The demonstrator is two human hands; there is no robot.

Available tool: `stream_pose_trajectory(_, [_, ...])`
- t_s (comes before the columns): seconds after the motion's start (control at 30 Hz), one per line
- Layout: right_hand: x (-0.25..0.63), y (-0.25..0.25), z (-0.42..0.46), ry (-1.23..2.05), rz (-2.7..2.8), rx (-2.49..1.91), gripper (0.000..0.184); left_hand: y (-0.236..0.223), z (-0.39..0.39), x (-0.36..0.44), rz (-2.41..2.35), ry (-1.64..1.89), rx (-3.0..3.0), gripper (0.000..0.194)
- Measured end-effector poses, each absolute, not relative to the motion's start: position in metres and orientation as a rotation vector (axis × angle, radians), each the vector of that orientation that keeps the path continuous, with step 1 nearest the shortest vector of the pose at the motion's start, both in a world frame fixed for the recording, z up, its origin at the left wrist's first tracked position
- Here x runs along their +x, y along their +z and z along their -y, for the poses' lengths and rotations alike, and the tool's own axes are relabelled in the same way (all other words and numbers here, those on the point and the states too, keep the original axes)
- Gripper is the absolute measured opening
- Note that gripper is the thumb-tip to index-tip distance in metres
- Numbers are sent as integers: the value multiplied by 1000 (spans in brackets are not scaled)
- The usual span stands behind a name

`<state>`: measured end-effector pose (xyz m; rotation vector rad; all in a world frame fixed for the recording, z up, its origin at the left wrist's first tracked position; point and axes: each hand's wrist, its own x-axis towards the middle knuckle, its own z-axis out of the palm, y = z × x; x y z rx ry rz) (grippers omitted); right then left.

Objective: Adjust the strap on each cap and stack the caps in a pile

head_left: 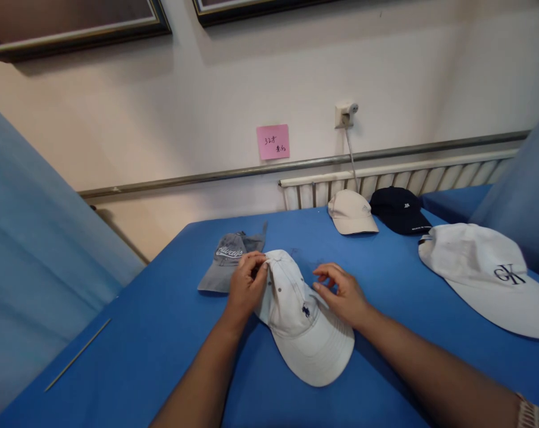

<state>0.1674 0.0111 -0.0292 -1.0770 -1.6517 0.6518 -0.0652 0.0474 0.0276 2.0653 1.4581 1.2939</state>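
A white cap with a small dark emblem [303, 321] lies on the blue table [162, 321], brim toward me. My left hand [245, 284] pinches the back edge of this cap, fingers closed on the fabric. My right hand [343, 291] rests on the cap's right side with fingers curled and apart, holding nothing. A grey cap with white script [229, 261] lies just behind my left hand, touching the white cap.
A large white cap with dark letters [483, 276] lies at the right. A beige cap [352, 213] and a black cap [398, 209] sit at the table's far edge by a radiator [430, 177]. A thin stick [77, 355] lies at the left. Blue partitions stand on both sides.
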Motion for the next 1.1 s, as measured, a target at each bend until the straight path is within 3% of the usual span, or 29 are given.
stream_pose_trajectory(0.2, [165, -42, -31, 997, 1551, -1024, 41, 14, -50, -51, -1232, 1326, 1968, 16])
stream_pose_trajectory(0.4, [157, -40, -38, 903, 1496, -970, 8, 16, -53, -40, -1156, 1190, 1905, 17])
stream_pose_trajectory(0.53, [161, -36, -36, 707, 1514, -951, 5, 22, -61, -46, -1170, 1171, 1966, 17])
stream_pose_trajectory(0.7, [169, -39, -33, 569, 1430, -1028, 7, 19, -62, -60, -1397, 1421, 1954, 17])
stream_pose_trajectory(0.93, [167, -47, -30, 546, 1385, -1046, 7, 16, -43, -59, -1447, 1007, 2312, 9])
stream_pose_trajectory(1.1, [172, -39, -30, 436, 1380, -1018, 5, 22, -48, -65, -1269, 1147, 1972, 16])
